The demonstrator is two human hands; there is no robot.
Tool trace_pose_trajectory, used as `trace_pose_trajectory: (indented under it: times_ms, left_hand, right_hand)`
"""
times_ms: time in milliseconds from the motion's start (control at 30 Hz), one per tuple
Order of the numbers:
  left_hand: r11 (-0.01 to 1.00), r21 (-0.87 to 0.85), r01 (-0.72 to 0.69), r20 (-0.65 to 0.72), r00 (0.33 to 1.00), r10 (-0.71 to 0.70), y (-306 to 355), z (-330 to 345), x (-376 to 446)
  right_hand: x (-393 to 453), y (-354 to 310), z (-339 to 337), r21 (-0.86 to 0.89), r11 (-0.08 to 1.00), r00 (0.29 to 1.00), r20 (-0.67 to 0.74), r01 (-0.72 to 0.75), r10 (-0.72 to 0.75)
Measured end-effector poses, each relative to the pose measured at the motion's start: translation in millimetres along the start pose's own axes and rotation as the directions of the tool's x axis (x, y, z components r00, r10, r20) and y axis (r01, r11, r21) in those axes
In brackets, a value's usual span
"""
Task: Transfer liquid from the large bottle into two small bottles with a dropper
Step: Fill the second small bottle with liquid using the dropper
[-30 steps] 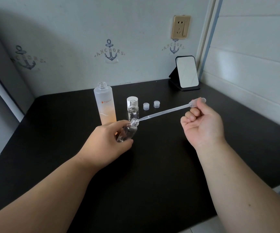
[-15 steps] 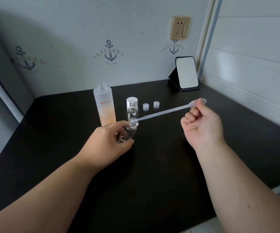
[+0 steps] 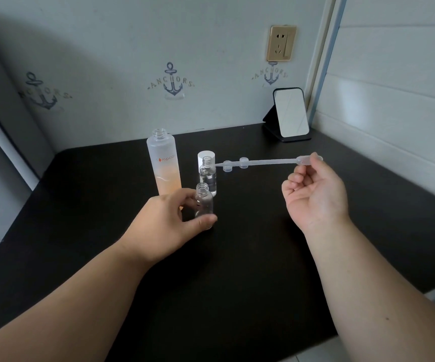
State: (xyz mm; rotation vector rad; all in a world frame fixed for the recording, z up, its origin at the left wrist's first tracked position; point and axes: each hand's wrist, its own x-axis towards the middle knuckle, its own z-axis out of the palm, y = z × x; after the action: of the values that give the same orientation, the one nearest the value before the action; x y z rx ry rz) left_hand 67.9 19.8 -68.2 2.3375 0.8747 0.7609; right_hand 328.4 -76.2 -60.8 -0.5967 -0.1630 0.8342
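Head view: the left hand point(image 3: 169, 220) gripped a small clear bottle point(image 3: 204, 205) upright on the black table point(image 3: 237, 283), thumb and fingers curled round it. The right hand point(image 3: 315, 194) pinched the bulb of a plastic dropper point(image 3: 260, 162), its tip reaching toward the mouth of a second small bottle point(image 3: 207, 176), which stood beside the frosted large bottle point(image 3: 163, 163) holding orange liquid. Two small caps point(image 3: 234, 164) lay behind the dropper; a mirror point(image 3: 291, 113) leaned near the wall

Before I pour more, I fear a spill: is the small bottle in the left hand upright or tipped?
Upright: the small bottle stands with its open neck pointing up, gripped by the left hand.
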Motion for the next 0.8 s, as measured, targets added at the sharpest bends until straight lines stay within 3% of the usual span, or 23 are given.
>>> trace_pose_trajectory:
  times_ms: [100,200,267,333,400,533,633,800]
  left_hand:
    - [0.985,-0.174,-0.019,-0.209,0.978,-0.018,-1.1,-5.8,-6.1]
    - [0.970,-0.243,-0.013,-0.458,0.883,-0.102,0.4,-8.4,-6.9]
    - [0.961,-0.277,0.027,-0.541,0.822,-0.179,-0.9,-10.2,-3.7]
    - [0.939,-0.338,0.071,-0.509,0.825,-0.245,-4.7,-10.2,0.5]
    - [0.920,-0.373,0.121,-0.406,0.870,-0.279,-8.5,-8.1,5.2]
    - [0.928,-0.300,0.223,-0.262,0.916,-0.305,-14.7,-0.8,14.1]
    - [0.943,-0.222,0.249,-0.285,0.908,-0.307,-18.5,0.1,15.6]
    - [0.944,-0.262,0.198,-0.300,0.914,-0.275,-15.8,-3.3,13.0]
  right_hand:
    - [-1.3,0.1,0.5,0.000,1.000,1.000,0.000,-0.007,0.007]
    - [-1.3,0.1,1.5,0.002,1.000,1.000,-0.010,-0.016,0.016]
    - [-1.8,0.6,2.4,-0.001,1.000,1.000,-0.010,-0.020,0.020]
    - [-1.7,1.3,2.2,-0.008,1.000,1.000,-0.010,-0.023,0.023]
    - [-1.9,2.3,1.8,-0.021,0.999,1.000,-0.008,-0.026,0.026]
    - [-1.3,2.6,1.2,-0.025,0.999,0.999,-0.011,-0.030,0.030]
    - [-1.6,3.0,0.9,-0.035,0.999,0.999,0.018,-0.029,0.029]
    - [-3.1,3.9,2.9,-0.049,0.999,0.997,0.074,-0.020,0.024]
